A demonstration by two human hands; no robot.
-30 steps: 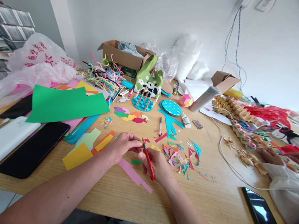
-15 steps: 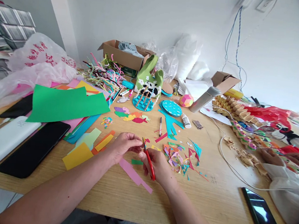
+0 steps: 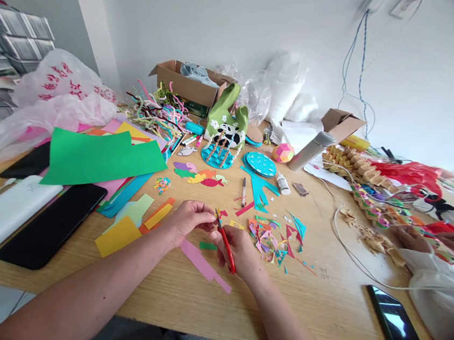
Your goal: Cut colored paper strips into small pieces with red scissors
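Observation:
My right hand (image 3: 237, 247) grips a pair of red-handled scissors (image 3: 227, 248), blades pointing up and away toward my left fingertips. My left hand (image 3: 191, 220) is pinched closed right beside the blades; whatever small piece it holds is too hidden to make out. Beneath and between the hands lie a pink paper strip (image 3: 203, 264) and a small green strip (image 3: 207, 246). Coloured paper scraps (image 3: 271, 237) are scattered to the right of the scissors. Beyond the hands rest several paper fish (image 3: 202, 175) and a little pile of tiny paper bits (image 3: 162, 186).
Sheets of green paper (image 3: 102, 159), a black phone (image 3: 52, 227) and a white power bank (image 3: 7, 217) lie at left. A grey bottle (image 3: 312, 151), a glue bottle (image 3: 283, 184) and a white cable (image 3: 348, 253) are at right. Another person's hands (image 3: 410, 238) work at far right.
My hands and the scissors stay almost in place, with only a very slight shift of the fingers. At far right, the other person's hands have moved slightly.

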